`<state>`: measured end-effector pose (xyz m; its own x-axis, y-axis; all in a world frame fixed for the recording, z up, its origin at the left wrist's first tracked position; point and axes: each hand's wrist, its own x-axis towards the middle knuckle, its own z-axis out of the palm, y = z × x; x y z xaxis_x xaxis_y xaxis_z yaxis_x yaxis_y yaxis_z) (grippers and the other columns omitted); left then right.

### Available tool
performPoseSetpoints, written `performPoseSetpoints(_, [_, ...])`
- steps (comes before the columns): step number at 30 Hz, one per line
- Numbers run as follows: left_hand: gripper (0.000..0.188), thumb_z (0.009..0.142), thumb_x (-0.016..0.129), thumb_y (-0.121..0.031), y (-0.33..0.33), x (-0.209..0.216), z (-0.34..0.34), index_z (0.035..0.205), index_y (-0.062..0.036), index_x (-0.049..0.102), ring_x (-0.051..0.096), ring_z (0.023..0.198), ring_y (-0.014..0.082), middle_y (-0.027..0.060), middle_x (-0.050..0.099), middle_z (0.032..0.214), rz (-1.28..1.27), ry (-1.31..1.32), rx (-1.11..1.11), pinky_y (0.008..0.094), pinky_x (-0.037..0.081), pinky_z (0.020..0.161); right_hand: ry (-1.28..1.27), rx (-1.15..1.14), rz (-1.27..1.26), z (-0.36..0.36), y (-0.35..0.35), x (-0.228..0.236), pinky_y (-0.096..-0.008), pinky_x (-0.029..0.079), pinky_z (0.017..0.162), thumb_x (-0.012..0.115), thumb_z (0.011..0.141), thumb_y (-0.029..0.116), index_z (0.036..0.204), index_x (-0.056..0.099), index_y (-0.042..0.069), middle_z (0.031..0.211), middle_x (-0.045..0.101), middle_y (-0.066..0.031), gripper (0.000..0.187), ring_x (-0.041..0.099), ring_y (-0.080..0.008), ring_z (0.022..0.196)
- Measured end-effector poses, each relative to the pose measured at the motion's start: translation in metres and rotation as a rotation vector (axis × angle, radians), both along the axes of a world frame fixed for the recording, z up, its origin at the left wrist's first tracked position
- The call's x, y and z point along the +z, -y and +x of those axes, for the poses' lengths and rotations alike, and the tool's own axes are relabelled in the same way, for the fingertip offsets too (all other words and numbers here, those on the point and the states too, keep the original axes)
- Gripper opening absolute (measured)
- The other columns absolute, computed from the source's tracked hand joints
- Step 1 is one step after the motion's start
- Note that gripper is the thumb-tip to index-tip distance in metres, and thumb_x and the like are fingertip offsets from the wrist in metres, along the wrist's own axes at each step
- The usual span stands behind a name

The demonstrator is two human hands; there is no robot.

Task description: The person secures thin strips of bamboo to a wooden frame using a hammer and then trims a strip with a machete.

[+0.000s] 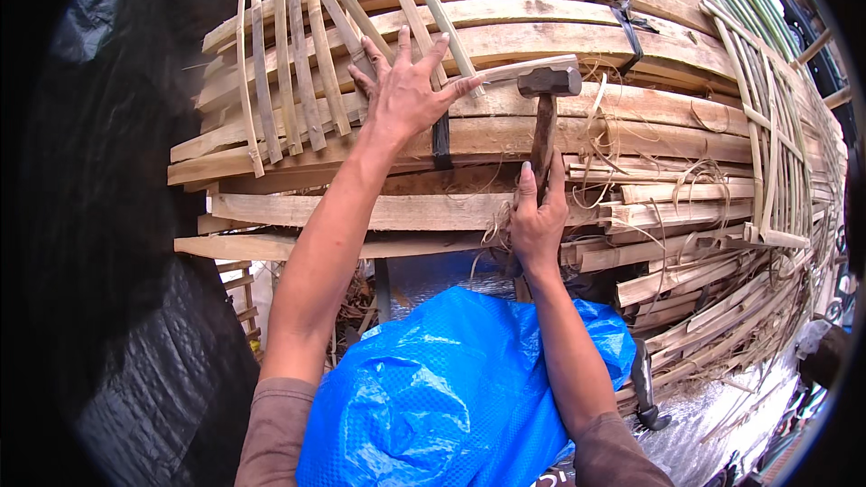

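My left hand (406, 86) lies with its fingers spread over thin bamboo strips (293, 63) that fan out across a stack of wooden planks (667, 113). Its thumb reaches toward a pale flat strip (528, 65) lying just behind the hammer head. My right hand (539, 221) is closed round the wooden handle of a hammer (544, 126). The hammer stands with its dark blocky metal head pointing away from me, over the planks and a little right of my left hand. My right palm hides the lower part of the handle.
Blue plastic sheeting (424, 388) covers my lap. Black sheeting (117, 216) hangs at the left. A bamboo lattice (767, 140) rests on the planks at the right, near split strips and loose shavings (704, 176). A dark-handled tool (644, 388) lies beside the blue sheeting.
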<state>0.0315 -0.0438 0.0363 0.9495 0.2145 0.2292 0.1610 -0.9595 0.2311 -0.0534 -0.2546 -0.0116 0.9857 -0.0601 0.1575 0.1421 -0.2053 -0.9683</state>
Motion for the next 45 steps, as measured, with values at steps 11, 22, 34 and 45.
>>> performPoseSetpoints(11, [0.116,0.052,0.075,-0.079,-0.002,0.007,-0.001,0.150,-0.0278,0.037,-0.005,0.143,0.0544,0.0159,0.017,0.161,-0.034,-0.101,0.001,0.0762,-0.002,0.108,-0.052,0.003,-0.046,0.001,0.002,0.000,-0.0362,0.050,0.063,0.054,0.100,0.024,0.141,0.040,-0.001,0.084,0.068,-0.0234,0.050,0.068,-0.0239,0.071])
performPoseSetpoints(22, [0.114,0.053,0.073,-0.080,-0.003,0.010,0.000,0.150,-0.0318,0.036,-0.008,0.144,0.0528,0.0160,0.021,0.159,-0.035,-0.188,-0.010,0.0761,-0.005,0.107,-0.032,0.009,-0.004,-0.001,0.000,0.001,-0.0278,0.042,0.056,0.054,0.101,0.022,0.141,0.041,-0.001,0.078,0.056,-0.0073,0.048,0.050,-0.0113,0.064])
performPoseSetpoints(34, [0.113,0.055,0.074,-0.079,0.000,0.008,-0.004,0.150,-0.0296,0.036,-0.004,0.143,0.0543,0.0194,0.024,0.157,-0.051,-0.118,-0.026,0.0770,-0.003,0.107,-0.047,0.010,-0.018,0.000,0.002,0.001,-0.0351,0.048,0.057,0.054,0.100,0.026,0.142,0.039,-0.002,0.076,0.065,-0.0212,0.053,0.060,-0.0178,0.062])
performPoseSetpoints(45, [0.091,0.073,0.067,-0.072,-0.019,-0.008,-0.045,0.146,-0.0238,0.041,0.011,0.147,0.0366,0.0137,0.025,0.155,0.135,0.170,-0.172,0.0707,0.010,0.112,-0.067,0.006,-0.015,0.000,0.002,-0.001,-0.0363,0.047,0.057,0.055,0.100,0.026,0.142,0.040,-0.001,0.075,0.064,-0.0220,0.052,0.057,-0.0181,0.060])
